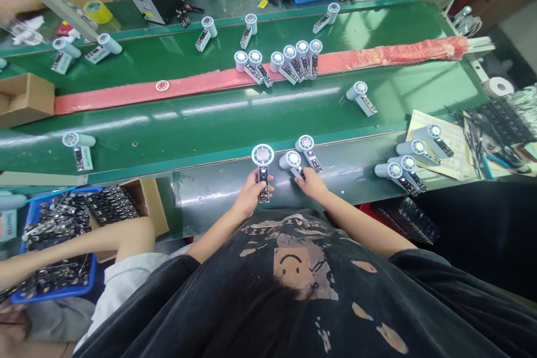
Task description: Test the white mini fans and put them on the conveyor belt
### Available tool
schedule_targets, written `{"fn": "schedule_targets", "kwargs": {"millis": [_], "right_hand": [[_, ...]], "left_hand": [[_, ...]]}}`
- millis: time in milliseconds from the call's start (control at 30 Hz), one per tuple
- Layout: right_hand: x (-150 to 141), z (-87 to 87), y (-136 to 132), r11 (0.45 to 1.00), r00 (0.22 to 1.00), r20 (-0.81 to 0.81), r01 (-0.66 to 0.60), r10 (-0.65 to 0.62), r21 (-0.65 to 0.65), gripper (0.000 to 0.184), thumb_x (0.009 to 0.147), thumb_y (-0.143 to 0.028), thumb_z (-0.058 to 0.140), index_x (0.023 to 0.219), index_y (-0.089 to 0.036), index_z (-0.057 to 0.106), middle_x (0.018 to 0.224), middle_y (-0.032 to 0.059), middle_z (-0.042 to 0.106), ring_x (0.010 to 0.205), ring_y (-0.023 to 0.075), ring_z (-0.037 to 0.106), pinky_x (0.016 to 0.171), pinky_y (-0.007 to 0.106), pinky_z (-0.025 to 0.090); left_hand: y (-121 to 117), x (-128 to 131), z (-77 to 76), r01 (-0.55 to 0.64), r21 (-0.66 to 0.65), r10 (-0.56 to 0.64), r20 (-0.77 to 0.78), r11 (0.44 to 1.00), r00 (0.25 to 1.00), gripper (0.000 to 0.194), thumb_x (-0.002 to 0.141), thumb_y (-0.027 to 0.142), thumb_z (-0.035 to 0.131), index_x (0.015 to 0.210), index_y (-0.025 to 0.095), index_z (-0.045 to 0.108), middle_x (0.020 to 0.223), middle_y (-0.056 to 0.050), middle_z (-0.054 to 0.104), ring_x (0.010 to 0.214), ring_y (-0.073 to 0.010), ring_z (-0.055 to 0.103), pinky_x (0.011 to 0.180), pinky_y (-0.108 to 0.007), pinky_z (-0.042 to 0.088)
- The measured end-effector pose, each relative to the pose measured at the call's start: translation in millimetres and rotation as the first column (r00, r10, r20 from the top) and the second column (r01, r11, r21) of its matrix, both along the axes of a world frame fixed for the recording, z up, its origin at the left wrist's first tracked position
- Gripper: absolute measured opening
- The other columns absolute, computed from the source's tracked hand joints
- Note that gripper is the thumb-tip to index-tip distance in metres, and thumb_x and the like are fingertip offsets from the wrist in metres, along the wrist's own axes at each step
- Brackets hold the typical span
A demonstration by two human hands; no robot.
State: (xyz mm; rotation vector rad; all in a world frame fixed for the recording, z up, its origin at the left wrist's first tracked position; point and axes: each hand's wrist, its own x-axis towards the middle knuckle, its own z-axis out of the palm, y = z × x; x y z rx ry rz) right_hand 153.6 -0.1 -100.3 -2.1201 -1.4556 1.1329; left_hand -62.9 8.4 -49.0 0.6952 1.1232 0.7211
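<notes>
My left hand (250, 194) is closed around the handle of a light-blue handheld fan (263, 155), its round head up and the circuit board in its handle facing me. My right hand (314, 185) grips the lower handle of a second handheld fan (290, 160), tilted, with part of its board hidden by my fingers. Just behind it, a third fan (306, 144) lies on the metal bench edge (218, 183), its board also exposed, apart from my fingers.
Several fans (302, 50) stand along the red strip (188, 88) between green belts (201, 114). More fans (409, 165) lie at right near tweezers (474, 134). At left are a blue crate (90, 277) of circuit boards, a cardboard box (151, 210) and a co-worker's arm (75, 246).
</notes>
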Motion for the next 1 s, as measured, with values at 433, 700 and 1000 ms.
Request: {"fn": "schedule_targets", "kwargs": {"millis": [433,700,1000], "right_hand": [[-47.2,119.7,1.8,0.955,0.516,-0.856,0.256,-0.006,0.148,0.038,0.080,-0.043,0.067,0.114,-0.029,0.060,0.098,0.0005,0.069,0.081,0.0188,0.067,0.073,0.035,0.055],[-43.2,134.7,-3.4,0.938,0.396,-0.918,0.318,0.001,0.139,0.057,0.072,-0.035,0.087,0.122,-0.034,0.058,0.111,-0.0007,0.070,0.096,0.0194,0.069,0.092,0.039,0.055],[-42.4,135.4,-5.1,0.970,0.347,-0.936,0.241,-0.058,0.030,0.059,0.067,-0.032,0.090,0.119,-0.031,0.060,0.101,-0.0010,0.072,0.091,0.0197,0.070,0.085,0.037,0.056]], "left_hand": [[0.2,12.9,52.9,-0.170,0.186,0.123,0.237,0.968,0.964,0.047,0.073,0.035,0.073,0.115,0.022,0.058,0.119,-0.008,0.069,0.088,-0.0214,0.069,0.074,-0.037,0.059],[-3.9,15.5,64.3,-0.242,0.233,0.147,0.362,0.942,0.921,0.051,0.071,0.036,0.087,0.116,0.025,0.064,0.118,-0.007,0.074,0.089,-0.0192,0.072,0.076,-0.032,0.058],[-14.3,15.4,66.6,-0.258,0.253,0.173,0.314,0.932,0.933,0.047,0.072,0.035,0.086,0.114,0.024,0.068,0.127,-0.009,0.071,0.097,-0.0228,0.073,0.083,-0.035,0.058]]}}
